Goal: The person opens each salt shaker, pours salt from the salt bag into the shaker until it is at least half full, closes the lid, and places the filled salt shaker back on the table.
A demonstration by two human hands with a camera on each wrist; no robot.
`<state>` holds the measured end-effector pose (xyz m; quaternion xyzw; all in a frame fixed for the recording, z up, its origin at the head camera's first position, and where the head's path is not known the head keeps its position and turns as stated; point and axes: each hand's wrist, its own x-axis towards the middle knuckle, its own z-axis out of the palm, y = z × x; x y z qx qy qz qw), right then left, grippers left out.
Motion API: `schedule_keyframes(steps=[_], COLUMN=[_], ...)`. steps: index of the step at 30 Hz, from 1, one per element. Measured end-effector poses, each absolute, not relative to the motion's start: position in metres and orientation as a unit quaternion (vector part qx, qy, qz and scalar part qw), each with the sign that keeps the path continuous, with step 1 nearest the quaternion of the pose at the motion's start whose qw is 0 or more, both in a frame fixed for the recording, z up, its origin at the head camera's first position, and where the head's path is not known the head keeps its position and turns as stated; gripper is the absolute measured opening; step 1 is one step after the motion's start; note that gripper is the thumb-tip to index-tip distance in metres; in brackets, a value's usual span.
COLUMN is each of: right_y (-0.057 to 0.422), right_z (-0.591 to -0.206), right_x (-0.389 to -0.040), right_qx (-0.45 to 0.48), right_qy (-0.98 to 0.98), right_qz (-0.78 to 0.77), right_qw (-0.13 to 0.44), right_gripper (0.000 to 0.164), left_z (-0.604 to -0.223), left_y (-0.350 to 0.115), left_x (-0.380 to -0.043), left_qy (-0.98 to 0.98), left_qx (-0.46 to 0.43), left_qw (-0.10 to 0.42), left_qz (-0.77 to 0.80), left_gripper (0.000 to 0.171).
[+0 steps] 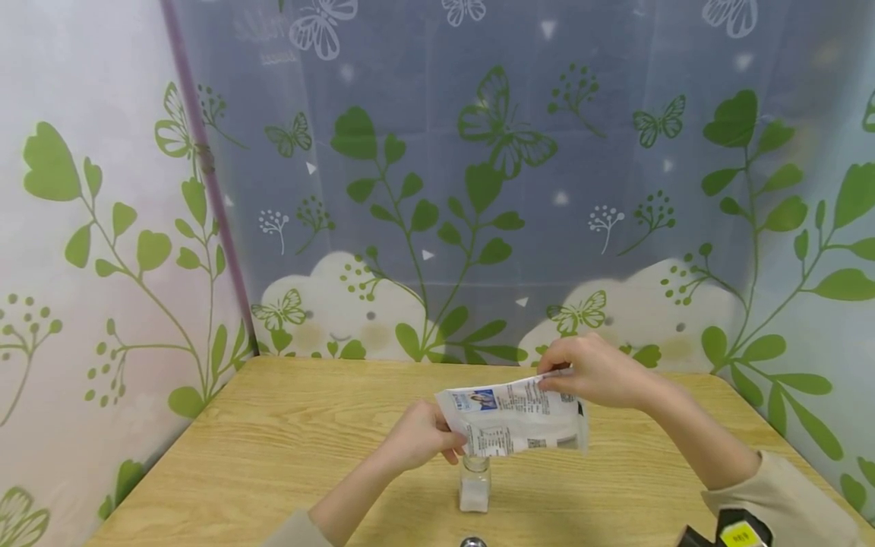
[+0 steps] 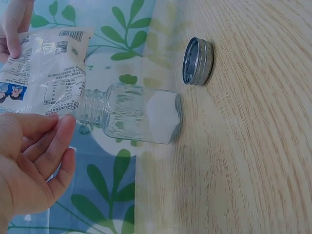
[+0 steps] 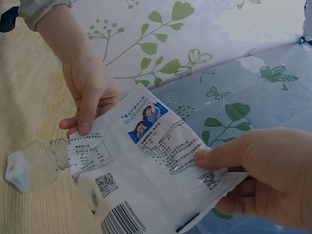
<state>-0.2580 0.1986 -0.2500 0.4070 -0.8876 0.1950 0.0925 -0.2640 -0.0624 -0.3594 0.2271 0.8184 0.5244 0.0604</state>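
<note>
A white printed plastic packet (image 1: 516, 418) is held tilted over a small glass jar (image 2: 139, 112). My left hand (image 1: 420, 437) pinches the packet's corner between thumb and fingers, right at the jar's mouth. With the thumb on the printed side, my right hand (image 1: 595, 372) grips the raised far end of the packet. White powder (image 3: 19, 170) fills the lower part of the jar, which stands upright on the table. The packet's corner hides the jar's opening in the head view. Close to the jar lies a silver metal lid (image 2: 199, 61), tipped with its hollow side showing.
The wooden table (image 1: 307, 410) runs back to a blue curtain with leaves and butterflies (image 1: 410, 190). A pale patterned curtain (image 1: 102, 228) borders the left side. At the lower right edge sits a black object with a yellow label (image 1: 741, 533).
</note>
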Motion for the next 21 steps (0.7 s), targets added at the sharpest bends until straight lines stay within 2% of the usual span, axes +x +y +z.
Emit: schedule_keyframes(steps=[21], right_y=[0.2004], right_z=[-0.2463], right_x=[-0.2532], right_qx=[0.402], right_qy=[-0.890], right_qz=[0.193], right_qw=[0.094], right_gripper=[0.004], left_z=[-0.3590], left_y=[-0.0609], left_x=[-0.2641], left_qy=[0.815], left_qx=[0.226], left_qw=[0.062], left_qz=[0.529], left_gripper=[0.012])
